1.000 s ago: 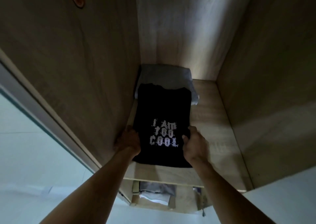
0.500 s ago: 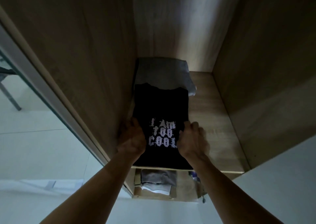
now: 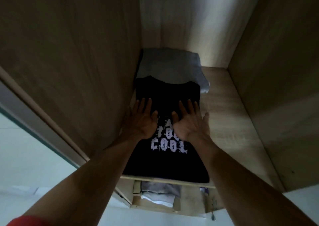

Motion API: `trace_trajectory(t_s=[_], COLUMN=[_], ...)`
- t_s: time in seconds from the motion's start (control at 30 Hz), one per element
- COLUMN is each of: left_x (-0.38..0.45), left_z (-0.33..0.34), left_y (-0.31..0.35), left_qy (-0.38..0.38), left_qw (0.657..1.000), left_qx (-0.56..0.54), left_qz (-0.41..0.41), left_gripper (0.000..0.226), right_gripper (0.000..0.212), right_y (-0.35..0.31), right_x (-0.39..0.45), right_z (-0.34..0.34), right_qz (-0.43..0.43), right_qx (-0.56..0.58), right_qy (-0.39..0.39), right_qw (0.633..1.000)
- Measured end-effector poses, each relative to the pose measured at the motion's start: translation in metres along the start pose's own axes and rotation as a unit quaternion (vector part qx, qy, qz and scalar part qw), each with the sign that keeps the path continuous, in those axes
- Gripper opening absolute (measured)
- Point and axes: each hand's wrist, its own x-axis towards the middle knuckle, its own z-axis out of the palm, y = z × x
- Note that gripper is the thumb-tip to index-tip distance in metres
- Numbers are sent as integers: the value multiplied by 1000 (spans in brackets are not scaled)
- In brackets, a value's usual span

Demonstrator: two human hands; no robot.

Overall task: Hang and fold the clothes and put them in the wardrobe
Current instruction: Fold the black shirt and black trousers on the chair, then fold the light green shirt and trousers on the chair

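Note:
A folded black T-shirt with pale lettering lies on the wooden wardrobe shelf, against the left wall. Its far end overlaps a folded grey garment at the back of the shelf. My left hand rests flat on the shirt's left half, fingers spread. My right hand lies flat on its right half, fingers spread, partly covering the print. Neither hand grips the cloth.
Wooden side walls and a back panel close in the compartment. The shelf's right half is bare wood. On a lower shelf lie folded grey and white clothes. A pale floor shows at the lower left.
Both hands have let go of the shirt's side edges and slid forward onto its top, now flat with fingers spread. The shirt lies a little deeper on the shelf.

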Motion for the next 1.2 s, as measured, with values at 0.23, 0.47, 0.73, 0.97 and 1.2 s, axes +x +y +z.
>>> trace_trajectory(t_s=[0.23,0.47,0.73,0.97,1.2], left_x=[-20,-96,-230,-392,-606], left_z=[-18,-76,-197,-284,-344], left_y=[9,22,32,-38,-166], left_qy=[-30,-16,10,57,164], left_qw=[999,996,982,978,950], left_qx=[-4,-87,-186,-167,-145], left_qz=[-21,-25,-31,-108,-222], left_gripper=[66,61,39,52,48], right_gripper=[62,56,47,39,40], right_y=[0,-14,-79,-186,-345], right_x=[-19,-85,-180,-297,-457], right_z=[-15,-73,-177,-250,-265], right_qz=[-2,20,19,-66,-237], right_qx=[10,107,157,203,204], right_qy=[-14,-44,-75,-95,-139], right_qw=[1000,993,985,972,939])
